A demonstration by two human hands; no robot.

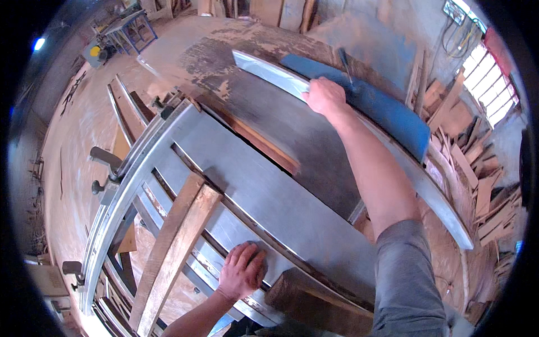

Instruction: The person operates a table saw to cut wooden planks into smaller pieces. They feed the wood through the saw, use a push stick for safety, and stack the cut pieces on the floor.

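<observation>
Grey sleeve foremost, the right grip clasps a metal rail. The left grip, its hold unclear, curls on the worktop, a wooden beam to its left.

- A woodworking shop, judging by the machinery and timber
- Broad grey metal machine table, slotted, with knobbed fittings along its left edge
- Rough-sawn wooden pieces lying across the slots
- Offcuts heaped in a jumble at the right
- Boards standing upright at the far side
- Brown, dusty-looking floor
- Blue-framed metal stand at far left
- Barred window
</observation>
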